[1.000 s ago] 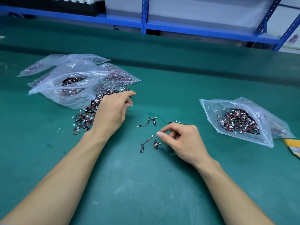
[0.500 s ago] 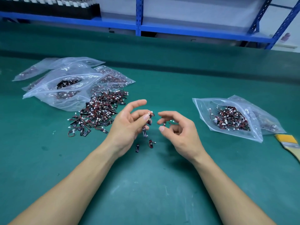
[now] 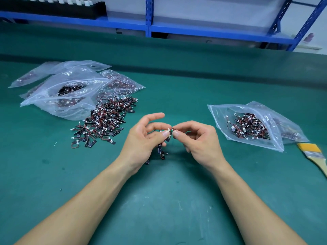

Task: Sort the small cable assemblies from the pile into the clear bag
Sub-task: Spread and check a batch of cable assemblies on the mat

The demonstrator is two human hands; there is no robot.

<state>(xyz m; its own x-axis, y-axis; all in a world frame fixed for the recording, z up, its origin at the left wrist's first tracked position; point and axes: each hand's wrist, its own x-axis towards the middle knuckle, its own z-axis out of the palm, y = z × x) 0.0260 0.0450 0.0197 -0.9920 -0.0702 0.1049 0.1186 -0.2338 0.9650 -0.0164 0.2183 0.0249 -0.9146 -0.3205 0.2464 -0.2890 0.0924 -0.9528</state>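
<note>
A pile of small cable assemblies (image 3: 106, 119), black tabs with red wires and white plugs, lies on the green mat at the left. My left hand (image 3: 145, 140) and my right hand (image 3: 196, 140) meet above the mat's middle and pinch one cable assembly (image 3: 169, 134) between thumbs and fingers. More assemblies hang below my left fingers, and a few loose ones (image 3: 161, 154) lie on the mat under the hands. A clear bag (image 3: 219, 117) partly filled with assemblies lies open at the right.
Several clear bags (image 3: 70, 85) of assemblies are stacked behind the pile at the left. A yellow-bristled paintbrush (image 3: 313, 152) lies at the right edge. A blue metal rack (image 3: 148, 18) stands beyond the mat.
My left hand left the pile and came to the middle with assemblies in its fingers. My right hand rose from the mat to meet it, and both now pinch the same assembly.
</note>
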